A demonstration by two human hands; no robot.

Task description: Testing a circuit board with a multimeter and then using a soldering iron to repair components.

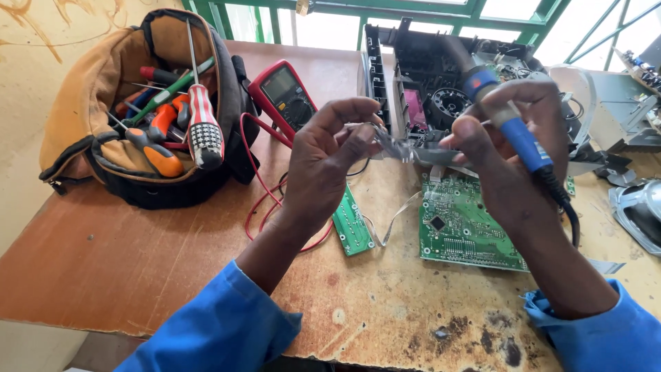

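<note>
Worn table [172,275]; tool bag [89,103], multimeter [284,93] alongside

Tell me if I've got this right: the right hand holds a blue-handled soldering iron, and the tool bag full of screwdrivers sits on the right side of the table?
Not quite. The head view shows the tool bag on the left side of the table. The right hand does hold the blue-handled soldering iron.

Worn wooden table [172,275], cloth tool bag [82,103] — glossy green circuit board [461,227]

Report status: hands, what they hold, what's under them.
Left hand pinches a flat ribbon cable. Right hand grips a blue soldering iron, also touching the cable. Green boards lie directly beneath.
</note>
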